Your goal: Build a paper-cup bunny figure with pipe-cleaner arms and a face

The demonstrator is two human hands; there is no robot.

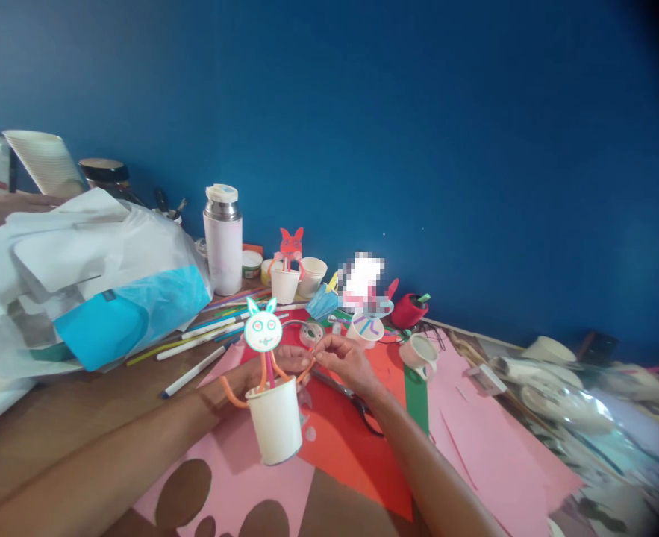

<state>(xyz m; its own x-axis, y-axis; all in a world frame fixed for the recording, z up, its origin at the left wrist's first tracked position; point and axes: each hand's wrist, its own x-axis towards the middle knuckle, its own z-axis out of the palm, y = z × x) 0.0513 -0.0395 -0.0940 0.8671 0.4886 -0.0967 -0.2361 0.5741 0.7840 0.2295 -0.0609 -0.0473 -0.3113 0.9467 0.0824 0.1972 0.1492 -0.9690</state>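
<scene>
- So, the right hand (pixel 348 364) had its thumb and fingertips pinched together on the end of an orange pipe cleaner (pixel 305 373), closed up pretty snug.
- The left hand (pixel 289 359) was right across from it, fingers stretched toward that same end. Part of it was hidden behind a bunny puppet, so I honestly couldn't tell whether it was gripping the wire or just touching it.
- That pipe cleaner was one arm of the puppet, which was a white paper cup (pixel 277 424) with a round white face (pixel 263 332) up top: pointy ears, teal outlines, pinkish eyes. The other orange arm (pixel 231 393) curled out the opposite side, in front of the left forearm.
- The cup was roughly upright with a slight tilt, nearer the camera than both hands, in front of some pink paper (pixel 228 455) full of round holes.
- Scissors (pixel 333 382) lay on a red-orange sheet (pixel 357 470), just below the right hand.
- A tape roll (pixel 311 333) sat just past the fingertips. Behind that: a second puppet with a red face (pixel 291 243), plus a pale flask (pixel 223 253). A mug (pixel 417 353) was off to the right.
- Markers (pixel 195 371) were scattered on the left, and another person's hand (pixel 38 200) showed at a plastic bag (pixel 139 250).
</scene>
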